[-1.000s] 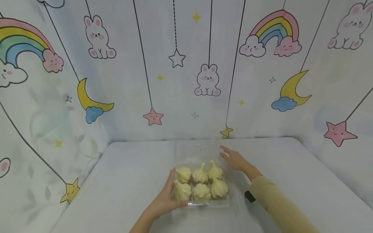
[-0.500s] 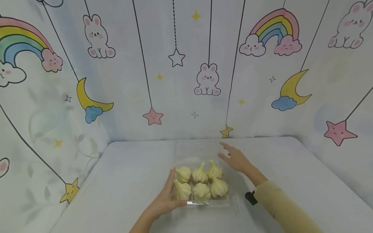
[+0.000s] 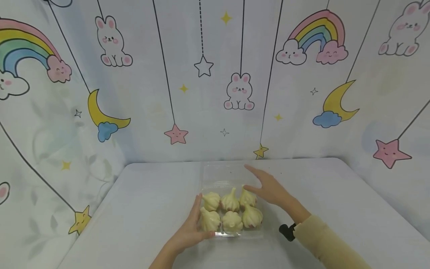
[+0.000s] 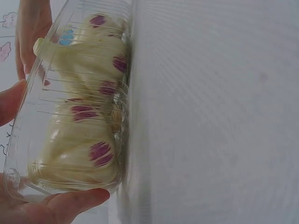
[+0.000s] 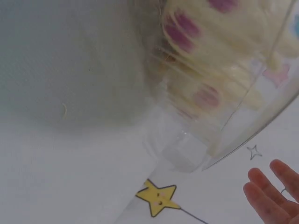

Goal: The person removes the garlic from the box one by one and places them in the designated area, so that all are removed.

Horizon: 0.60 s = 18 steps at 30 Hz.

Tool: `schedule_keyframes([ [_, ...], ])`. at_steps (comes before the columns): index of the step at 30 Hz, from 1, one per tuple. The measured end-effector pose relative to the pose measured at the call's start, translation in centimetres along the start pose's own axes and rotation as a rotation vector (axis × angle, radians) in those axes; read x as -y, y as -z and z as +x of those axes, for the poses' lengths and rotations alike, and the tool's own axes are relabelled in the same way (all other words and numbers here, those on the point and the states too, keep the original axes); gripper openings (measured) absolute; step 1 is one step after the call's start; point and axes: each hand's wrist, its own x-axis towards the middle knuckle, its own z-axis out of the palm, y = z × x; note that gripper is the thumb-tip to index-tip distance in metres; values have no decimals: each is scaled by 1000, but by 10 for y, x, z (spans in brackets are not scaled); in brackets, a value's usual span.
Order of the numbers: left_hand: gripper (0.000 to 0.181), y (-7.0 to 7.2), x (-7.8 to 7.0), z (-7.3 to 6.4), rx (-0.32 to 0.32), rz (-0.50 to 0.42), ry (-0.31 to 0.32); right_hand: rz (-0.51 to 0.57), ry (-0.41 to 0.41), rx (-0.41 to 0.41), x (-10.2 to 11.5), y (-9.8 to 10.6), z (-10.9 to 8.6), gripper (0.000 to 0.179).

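A clear plastic clamshell box (image 3: 240,234) holds several pale garlic bulbs (image 3: 232,222), which look like models with purple marks near their roots. Its transparent lid (image 3: 220,172) lies folded back behind it. At the front left corner my left hand (image 3: 189,228) grips the box, thumb along the front wall and fingers along the left side. In the left wrist view the thumb (image 4: 77,204) presses the ribbed wall. Over the back right of the box hovers my right hand (image 3: 270,188), fingers extended and thumb apart, in front of part of one bulb. It holds nothing.
The box stands on a white table (image 3: 151,194). Behind it rises a white backdrop (image 3: 208,108) printed with rabbits, stars and rainbows. A small black device (image 3: 287,232) sits at the right wrist by the yellow sleeve (image 3: 326,239).
My right hand has shifted slightly right and then left, in over the box's back right part. The left hand and the box have stayed in place.
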Motion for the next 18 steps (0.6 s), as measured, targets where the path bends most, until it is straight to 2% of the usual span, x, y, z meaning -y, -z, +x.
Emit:
schedule_keyframes([
  [8, 112, 1, 1, 0, 12, -9, -2, 25, 72, 14, 20, -6, -9, 68],
  [18, 111, 2, 0, -1, 21, -25, -5, 41, 138, 0, 33, -18, -15, 67],
])
